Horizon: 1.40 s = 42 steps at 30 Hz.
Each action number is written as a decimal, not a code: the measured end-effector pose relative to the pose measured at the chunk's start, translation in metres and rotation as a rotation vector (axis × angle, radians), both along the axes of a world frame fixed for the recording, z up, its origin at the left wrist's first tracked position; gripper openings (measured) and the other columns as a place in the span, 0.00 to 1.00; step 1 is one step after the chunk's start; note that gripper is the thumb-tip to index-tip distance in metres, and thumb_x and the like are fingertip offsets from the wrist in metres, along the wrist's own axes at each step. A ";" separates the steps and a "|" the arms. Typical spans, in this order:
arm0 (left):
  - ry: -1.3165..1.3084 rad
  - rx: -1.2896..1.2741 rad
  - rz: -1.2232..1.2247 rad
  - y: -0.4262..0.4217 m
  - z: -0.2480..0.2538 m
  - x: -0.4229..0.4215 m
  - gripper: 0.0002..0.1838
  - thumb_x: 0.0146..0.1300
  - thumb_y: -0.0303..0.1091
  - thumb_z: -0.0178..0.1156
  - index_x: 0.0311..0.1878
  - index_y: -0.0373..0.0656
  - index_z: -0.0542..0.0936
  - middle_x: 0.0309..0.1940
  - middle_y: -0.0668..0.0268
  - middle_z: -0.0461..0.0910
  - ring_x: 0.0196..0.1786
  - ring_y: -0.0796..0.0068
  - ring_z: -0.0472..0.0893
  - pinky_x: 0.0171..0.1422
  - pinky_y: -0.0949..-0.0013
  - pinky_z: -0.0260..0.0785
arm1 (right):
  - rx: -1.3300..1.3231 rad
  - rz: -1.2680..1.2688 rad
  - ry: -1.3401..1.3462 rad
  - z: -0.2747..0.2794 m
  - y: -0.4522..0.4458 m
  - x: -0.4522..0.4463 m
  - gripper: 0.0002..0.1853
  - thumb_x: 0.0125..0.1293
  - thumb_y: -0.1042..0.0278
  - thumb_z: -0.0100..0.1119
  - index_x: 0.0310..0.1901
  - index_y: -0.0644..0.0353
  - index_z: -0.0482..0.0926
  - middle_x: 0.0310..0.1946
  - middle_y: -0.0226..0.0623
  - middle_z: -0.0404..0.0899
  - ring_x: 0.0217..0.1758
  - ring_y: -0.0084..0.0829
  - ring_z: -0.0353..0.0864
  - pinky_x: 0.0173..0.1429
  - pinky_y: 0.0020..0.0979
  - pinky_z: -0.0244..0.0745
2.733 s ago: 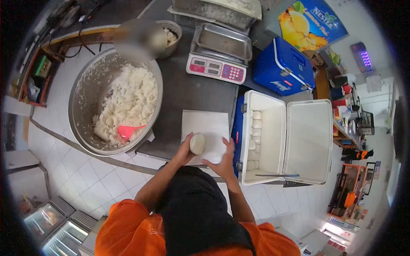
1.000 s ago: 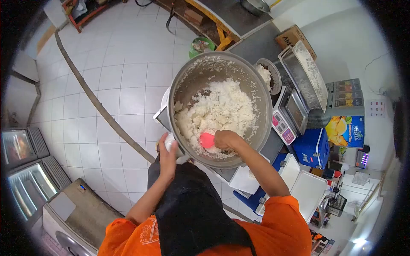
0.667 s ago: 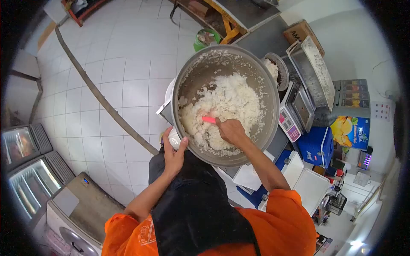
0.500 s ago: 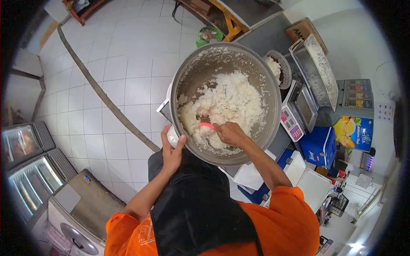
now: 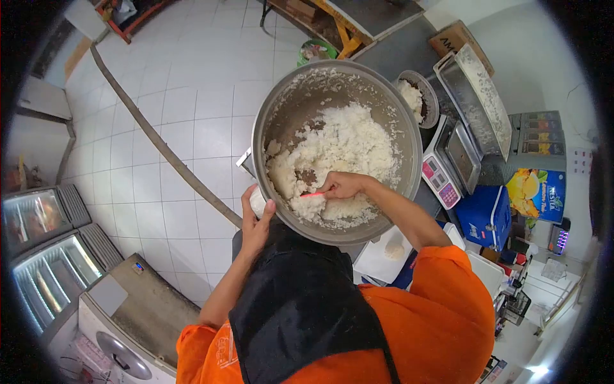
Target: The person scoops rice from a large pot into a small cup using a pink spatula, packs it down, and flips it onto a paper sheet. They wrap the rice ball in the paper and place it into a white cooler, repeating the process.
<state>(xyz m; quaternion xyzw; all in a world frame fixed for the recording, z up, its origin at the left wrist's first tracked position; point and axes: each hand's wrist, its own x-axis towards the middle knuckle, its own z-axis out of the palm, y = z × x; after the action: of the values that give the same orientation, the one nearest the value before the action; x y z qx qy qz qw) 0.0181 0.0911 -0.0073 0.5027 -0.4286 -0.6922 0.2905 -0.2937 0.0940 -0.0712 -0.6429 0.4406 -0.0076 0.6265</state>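
Observation:
A big grey metal pot (image 5: 272, 115) holds a heap of white cooked rice (image 5: 358, 141). Inside it, my right hand (image 5: 345, 184) grips a pinkish-red rice paddle (image 5: 312, 194), whose working end is partly hidden by rice. At the pot's near left rim, my left hand (image 5: 257, 221) is curled round a white rounded thing (image 5: 258, 201). Whether that is a bowl or a filled bag, I cannot tell.
Right of the pot stand a digital scale (image 5: 438, 176), a bowl with rice (image 5: 427, 93) and a rice-smeared metal pan (image 5: 476, 96). A blue cooler (image 5: 483, 217) is beyond the scale. Glass-fronted fridges (image 5: 48, 224) and a chest freezer (image 5: 144, 297) stand at left.
My right hand has turned over the rice, and the paddle now shows as a thin edge beside a mound of rice. The left hand keeps its hold on the white thing.

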 end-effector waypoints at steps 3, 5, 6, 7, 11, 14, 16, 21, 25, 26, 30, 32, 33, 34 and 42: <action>-0.145 -0.330 0.116 -0.004 0.014 0.009 0.30 0.73 0.45 0.57 0.71 0.43 0.60 0.56 0.58 0.73 0.56 0.70 0.75 0.60 0.68 0.69 | 0.101 -0.074 -0.053 0.028 -0.009 -0.012 0.13 0.66 0.74 0.59 0.51 0.65 0.84 0.22 0.27 0.75 0.27 0.17 0.65 0.32 0.26 0.65; 0.050 -0.212 0.200 -0.016 0.050 0.010 0.29 0.74 0.47 0.53 0.70 0.43 0.61 0.56 0.58 0.73 0.57 0.69 0.75 0.61 0.67 0.69 | 0.133 -0.126 -0.082 0.055 -0.014 -0.025 0.14 0.66 0.73 0.59 0.52 0.65 0.83 0.22 0.23 0.73 0.27 0.17 0.64 0.32 0.26 0.64; 0.240 -0.088 0.274 -0.022 0.064 0.008 0.28 0.75 0.49 0.50 0.70 0.44 0.62 0.56 0.59 0.73 0.57 0.68 0.75 0.61 0.65 0.70 | 0.046 -0.121 -0.105 0.075 -0.021 -0.033 0.15 0.67 0.73 0.60 0.54 0.64 0.82 0.22 0.21 0.73 0.28 0.16 0.64 0.32 0.25 0.63; 0.252 -0.097 0.281 -0.029 0.071 -0.003 0.28 0.75 0.49 0.50 0.70 0.44 0.62 0.56 0.59 0.73 0.57 0.68 0.75 0.61 0.65 0.70 | -0.043 -0.116 -0.129 0.098 -0.028 -0.039 0.17 0.67 0.73 0.60 0.57 0.64 0.81 0.22 0.20 0.73 0.28 0.15 0.64 0.32 0.25 0.63; 0.483 0.523 -0.008 -0.052 0.058 -0.069 0.25 0.76 0.51 0.41 0.68 0.46 0.65 0.65 0.61 0.69 0.67 0.63 0.70 0.68 0.52 0.66 | -0.097 0.055 0.125 0.208 -0.065 -0.037 0.15 0.67 0.71 0.59 0.54 0.64 0.83 0.25 0.28 0.83 0.29 0.21 0.76 0.34 0.28 0.70; 0.864 0.799 -0.110 -0.061 0.051 -0.113 0.25 0.77 0.51 0.39 0.66 0.47 0.68 0.65 0.60 0.71 0.66 0.62 0.71 0.67 0.53 0.65 | -0.682 0.252 0.826 0.223 -0.060 0.010 0.12 0.63 0.68 0.54 0.41 0.62 0.85 0.29 0.51 0.83 0.32 0.49 0.85 0.34 0.46 0.77; 0.903 0.784 -0.098 -0.069 0.034 -0.129 0.25 0.77 0.51 0.38 0.66 0.46 0.69 0.64 0.59 0.72 0.66 0.61 0.72 0.68 0.53 0.65 | -0.836 0.162 0.915 0.226 -0.043 0.039 0.12 0.63 0.69 0.54 0.42 0.61 0.85 0.28 0.50 0.83 0.30 0.48 0.84 0.32 0.46 0.76; 0.985 0.742 -0.083 -0.079 0.017 -0.139 0.25 0.77 0.49 0.36 0.62 0.45 0.73 0.61 0.61 0.76 0.64 0.60 0.74 0.65 0.52 0.69 | -0.879 -0.237 1.138 0.279 -0.002 0.028 0.12 0.66 0.70 0.53 0.44 0.64 0.85 0.26 0.47 0.83 0.26 0.48 0.83 0.29 0.41 0.74; 0.974 0.756 -0.108 -0.076 0.020 -0.144 0.23 0.76 0.48 0.38 0.61 0.45 0.73 0.59 0.61 0.77 0.61 0.60 0.77 0.62 0.53 0.72 | -0.554 -0.866 0.566 0.234 0.033 0.007 0.13 0.71 0.67 0.50 0.45 0.64 0.82 0.31 0.59 0.80 0.36 0.52 0.84 0.41 0.45 0.75; 0.933 0.733 -0.094 -0.075 0.023 -0.148 0.22 0.76 0.47 0.39 0.60 0.45 0.74 0.57 0.61 0.77 0.58 0.61 0.78 0.61 0.54 0.73 | -0.440 -0.930 0.467 0.209 0.042 0.007 0.13 0.71 0.66 0.50 0.45 0.64 0.82 0.32 0.59 0.80 0.36 0.53 0.83 0.41 0.46 0.74; 0.890 0.669 -0.256 -0.073 0.008 -0.155 0.18 0.76 0.43 0.43 0.57 0.45 0.76 0.54 0.64 0.79 0.53 0.67 0.80 0.56 0.59 0.77 | -0.501 -0.962 0.485 0.170 0.054 0.025 0.14 0.71 0.64 0.50 0.43 0.64 0.82 0.33 0.60 0.80 0.37 0.57 0.82 0.44 0.47 0.74; 0.819 0.707 -0.253 -0.060 0.007 -0.155 0.17 0.76 0.42 0.43 0.56 0.46 0.76 0.53 0.65 0.79 0.53 0.68 0.80 0.55 0.60 0.78 | -0.452 -0.640 0.663 0.181 0.061 0.017 0.15 0.70 0.62 0.51 0.40 0.65 0.83 0.35 0.60 0.80 0.40 0.59 0.81 0.46 0.49 0.74; 0.761 0.734 -0.231 -0.057 0.009 -0.156 0.16 0.76 0.41 0.43 0.55 0.47 0.77 0.53 0.65 0.79 0.52 0.69 0.81 0.54 0.61 0.79 | -0.451 -0.651 0.666 0.186 0.064 0.012 0.15 0.70 0.62 0.51 0.40 0.65 0.83 0.35 0.60 0.80 0.40 0.59 0.81 0.46 0.49 0.74; 0.762 0.731 -0.237 -0.060 0.011 -0.159 0.16 0.76 0.41 0.43 0.55 0.47 0.77 0.53 0.65 0.79 0.52 0.69 0.81 0.54 0.61 0.79 | -0.465 -0.768 0.604 0.192 0.062 0.006 0.14 0.70 0.64 0.52 0.40 0.67 0.82 0.31 0.61 0.79 0.35 0.56 0.80 0.43 0.46 0.73; 0.725 0.350 -0.217 -0.081 0.032 -0.116 0.24 0.78 0.47 0.36 0.64 0.43 0.72 0.61 0.58 0.76 0.61 0.58 0.79 0.59 0.49 0.78 | -0.395 -0.785 0.597 0.243 0.055 0.010 0.13 0.69 0.65 0.53 0.41 0.63 0.84 0.25 0.55 0.78 0.27 0.50 0.79 0.37 0.45 0.72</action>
<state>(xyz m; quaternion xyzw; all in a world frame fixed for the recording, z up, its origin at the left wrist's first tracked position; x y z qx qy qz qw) -0.0976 0.0103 0.0245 0.2199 -0.2251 -0.9134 0.2581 -0.2839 0.1495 0.1721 -0.5095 0.7974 -0.1413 0.2909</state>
